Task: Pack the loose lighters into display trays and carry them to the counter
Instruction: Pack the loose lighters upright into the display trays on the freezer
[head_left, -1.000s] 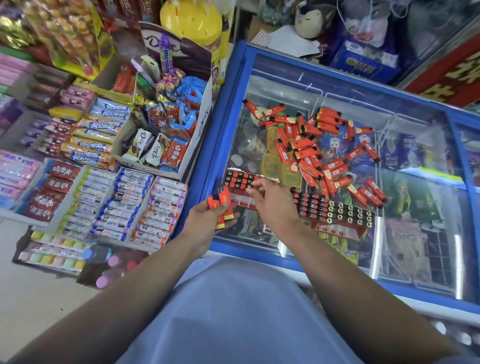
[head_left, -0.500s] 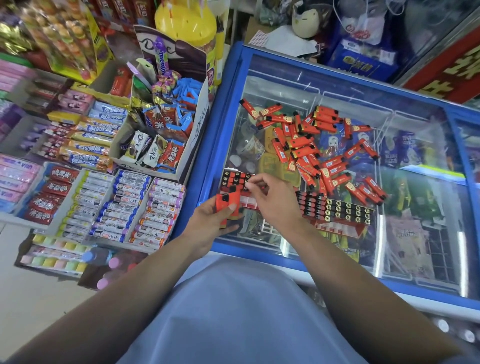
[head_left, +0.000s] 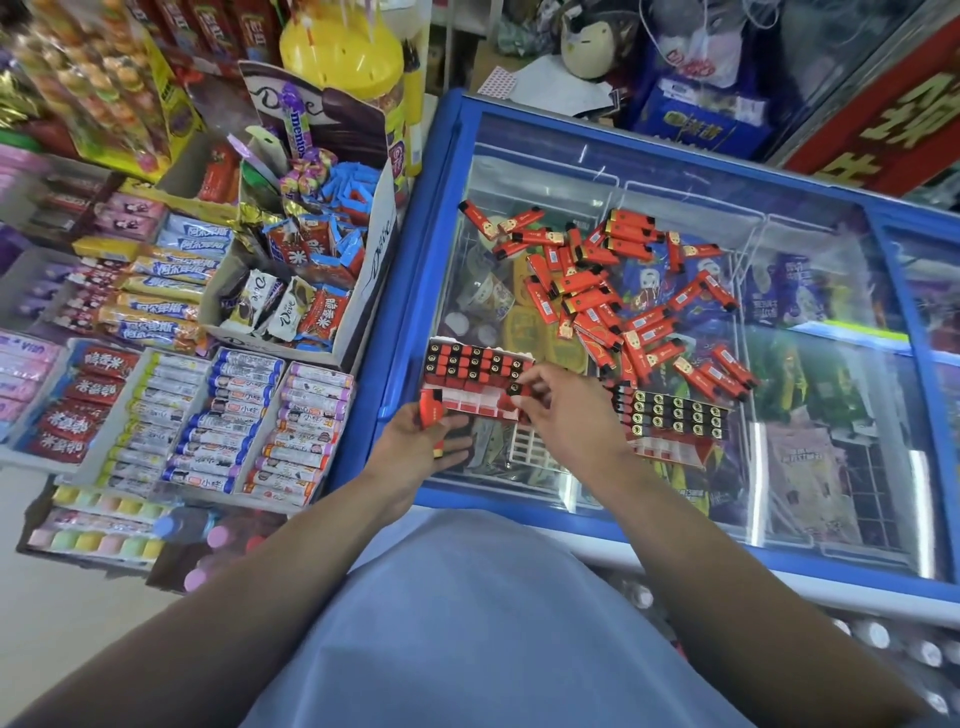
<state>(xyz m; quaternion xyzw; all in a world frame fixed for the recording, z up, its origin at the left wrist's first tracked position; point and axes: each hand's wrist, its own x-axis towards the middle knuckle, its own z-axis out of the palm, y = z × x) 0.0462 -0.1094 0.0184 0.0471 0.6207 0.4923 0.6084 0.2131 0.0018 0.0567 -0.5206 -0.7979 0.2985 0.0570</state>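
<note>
Red plastic lighters (head_left: 613, 291) lie heaped on the glass freezer lid (head_left: 831, 395) at one o'clock. Our right hand (head_left: 566, 410) pinches one lighter over the red-and-white display tray (head_left: 475, 379) at twelve; our left hand (head_left: 421, 441) clasps spares. We should seat it upright, cap uppermost, in the bare front row.

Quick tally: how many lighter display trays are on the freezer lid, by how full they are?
Part-filled tray, front row mostly empty, right hand slotting a lighter: 1
Filled tray: 1
Total: 2
</note>
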